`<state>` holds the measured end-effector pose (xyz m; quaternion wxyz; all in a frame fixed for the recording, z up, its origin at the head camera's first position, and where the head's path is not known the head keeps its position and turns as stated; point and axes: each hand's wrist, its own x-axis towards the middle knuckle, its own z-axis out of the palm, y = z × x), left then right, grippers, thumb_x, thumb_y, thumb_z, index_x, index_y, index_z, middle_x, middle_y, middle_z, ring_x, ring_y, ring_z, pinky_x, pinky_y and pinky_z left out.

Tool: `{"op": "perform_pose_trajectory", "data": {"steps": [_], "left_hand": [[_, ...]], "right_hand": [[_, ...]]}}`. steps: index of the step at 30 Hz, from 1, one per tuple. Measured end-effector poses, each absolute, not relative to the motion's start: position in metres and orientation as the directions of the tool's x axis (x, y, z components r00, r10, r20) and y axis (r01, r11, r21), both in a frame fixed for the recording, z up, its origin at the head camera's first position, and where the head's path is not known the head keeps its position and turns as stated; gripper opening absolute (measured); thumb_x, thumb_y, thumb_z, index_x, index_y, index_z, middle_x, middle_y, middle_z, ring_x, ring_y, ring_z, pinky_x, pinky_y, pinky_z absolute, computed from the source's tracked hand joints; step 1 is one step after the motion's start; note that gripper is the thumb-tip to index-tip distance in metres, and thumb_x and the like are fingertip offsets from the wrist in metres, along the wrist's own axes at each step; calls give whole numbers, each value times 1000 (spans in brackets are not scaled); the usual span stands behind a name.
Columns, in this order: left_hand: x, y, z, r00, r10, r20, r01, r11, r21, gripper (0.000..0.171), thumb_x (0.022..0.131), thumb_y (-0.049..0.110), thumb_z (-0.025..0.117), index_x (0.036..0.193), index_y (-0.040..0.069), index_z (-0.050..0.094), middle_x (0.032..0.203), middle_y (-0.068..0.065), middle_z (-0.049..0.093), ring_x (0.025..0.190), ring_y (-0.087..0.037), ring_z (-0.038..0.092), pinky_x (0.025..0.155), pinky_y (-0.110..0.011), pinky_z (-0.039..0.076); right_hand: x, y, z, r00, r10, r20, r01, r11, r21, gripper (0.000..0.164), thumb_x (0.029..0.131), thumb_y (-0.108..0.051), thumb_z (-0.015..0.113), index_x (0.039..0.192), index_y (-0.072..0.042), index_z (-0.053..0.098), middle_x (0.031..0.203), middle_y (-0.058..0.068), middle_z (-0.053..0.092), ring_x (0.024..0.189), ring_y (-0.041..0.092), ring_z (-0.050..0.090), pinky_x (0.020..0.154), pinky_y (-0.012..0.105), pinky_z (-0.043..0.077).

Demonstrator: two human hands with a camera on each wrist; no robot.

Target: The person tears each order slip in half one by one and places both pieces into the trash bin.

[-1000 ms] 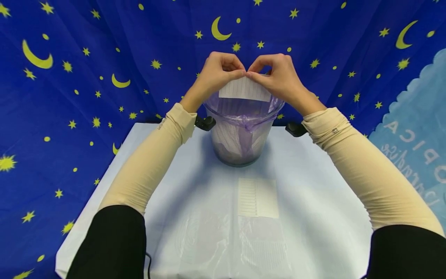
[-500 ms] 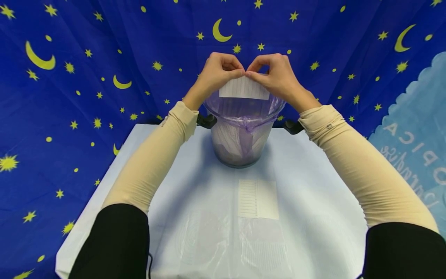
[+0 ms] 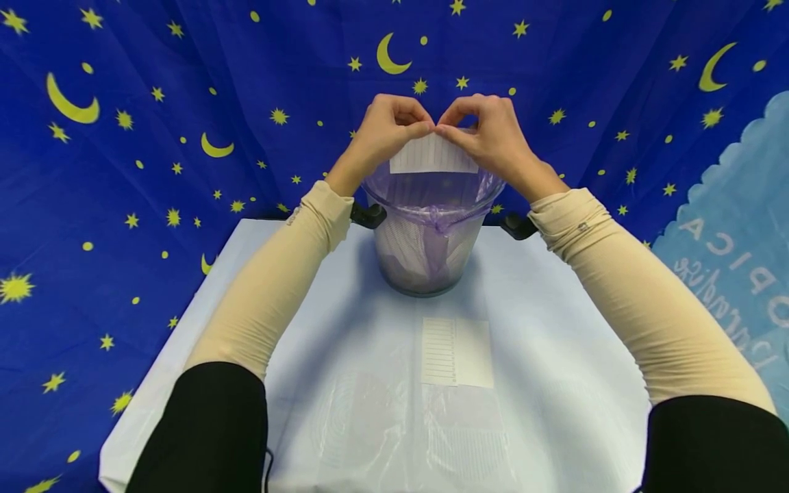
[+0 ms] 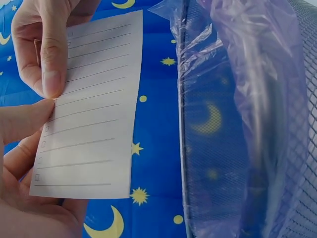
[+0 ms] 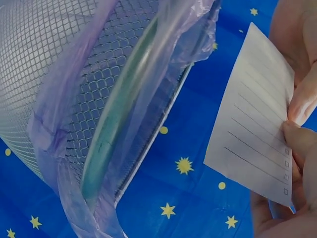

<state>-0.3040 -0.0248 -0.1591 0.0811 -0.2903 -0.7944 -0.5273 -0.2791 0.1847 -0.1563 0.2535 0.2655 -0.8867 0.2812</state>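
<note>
A small lined checklist sheet (image 3: pixel 433 153) hangs above a mesh wastebasket (image 3: pixel 405 236) that has a purple bag (image 3: pixel 435 220) over its rim. Thumb and fingers of my left hand (image 3: pixel 384 130) pinch the sheet's upper edge. My right hand (image 3: pixel 493 133) pinches the same edge, with both thumb tips meeting at its middle. In the left wrist view, the printed lines and little checkboxes of the checklist sheet (image 4: pixel 91 109) show, with the boxes along the pinched edge. From the right wrist, the sheet (image 5: pixel 255 119) appears apart from the bag-covered rim (image 5: pixel 119 114).
On the white-covered table (image 3: pixel 296 411) lies another lined paper (image 3: pixel 457 352), in front of the basket. Clear plastic (image 3: pixel 468 438) covers part of the table nearer the front. A blue star-and-moon cloth (image 3: pixel 185 103) hangs behind. A black cable (image 3: pixel 268 465) runs by the left sleeve.
Both hands keep their pinch on the sheet's upper edge. The sheet's lower edge has risen slightly in the head view. Basket and table paper stay in place.
</note>
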Motion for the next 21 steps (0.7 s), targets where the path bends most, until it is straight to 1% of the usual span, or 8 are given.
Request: {"op": "perform_pose_trajectory", "data": {"steps": [6,14,21], "left_hand": [[-304,-23,-159,-834,369,409,522,289,802,10,99,11,73,94,4,77,83,-1,71,77,-15,57,74,-27,43],[-306,-23,-163,-839,373,397,515,307,800,9,98,9,73,93,4,79,78,4,71,72,-12,58,67,-25,43],[-308,-26,-171,-836,404,372,512,330,793,12,98,13,74,93,4,78,77,3,70,70,-12,55,67,-26,43]], "right_hand": [[-277,186,-159,-696,-324,640,-633,697,-336,22,100,-27,75,99,-6,82,101,10,77,92,16,67,73,12,45],[-271,184,-159,-659,-328,677,-668,670,-326,18,98,-23,77,97,-6,83,98,10,77,90,12,64,74,11,45],[-264,184,-159,-623,-355,696,-701,648,-297,17,98,-21,77,96,-5,82,97,10,77,93,15,66,76,12,47]]}}
